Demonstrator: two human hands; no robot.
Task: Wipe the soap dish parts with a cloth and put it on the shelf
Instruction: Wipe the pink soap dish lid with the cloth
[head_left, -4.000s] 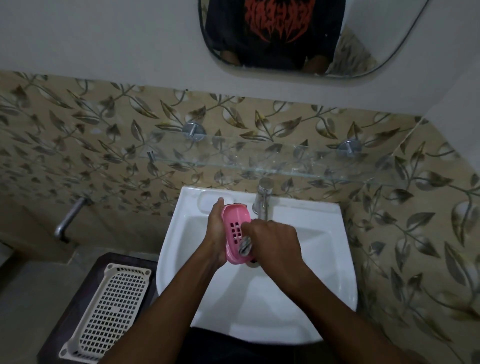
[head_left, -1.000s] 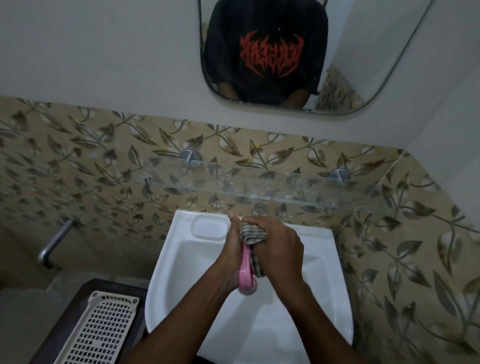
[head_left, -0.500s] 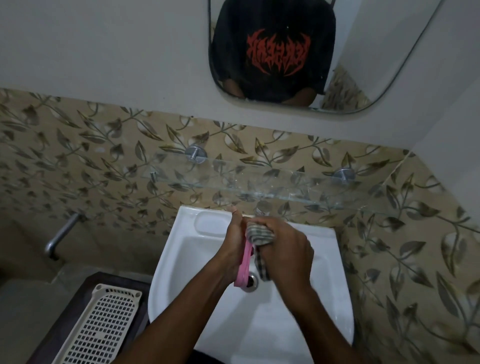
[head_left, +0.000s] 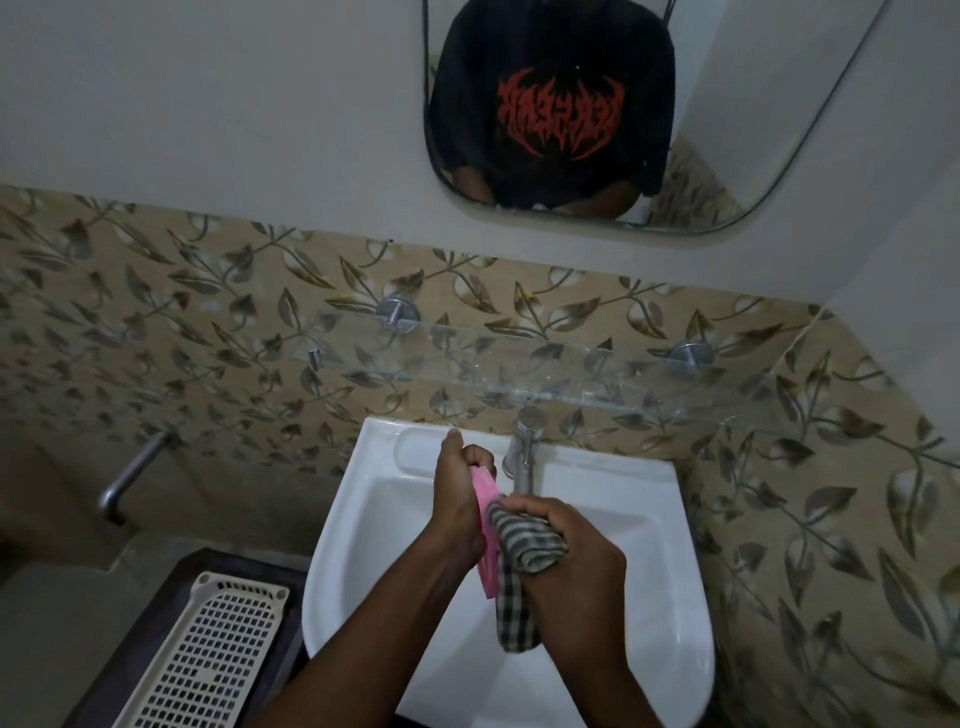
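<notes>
Over the white sink (head_left: 649, 519), my left hand (head_left: 457, 509) grips a pink soap dish part (head_left: 487, 540), held edge-on so only its thin side shows. My right hand (head_left: 576, 566) is closed on a grey checked cloth (head_left: 519, 561), bunched against the pink part's right face, with a tail hanging down. A glass shelf (head_left: 519, 364) on two metal mounts runs along the tiled wall above the sink, with nothing visible on it.
A chrome tap (head_left: 524, 447) stands at the sink's back rim, just behind my hands. A cream perforated plastic tray (head_left: 208, 649) lies on a dark stand to the left. A metal pipe (head_left: 130, 473) sticks out of the left wall. A mirror (head_left: 597, 114) hangs above.
Four seconds ago the pink part faced me, slots visible; now it is edge-on. In the last second my right hand slid the cloth down it, from its top toward its lower half.
</notes>
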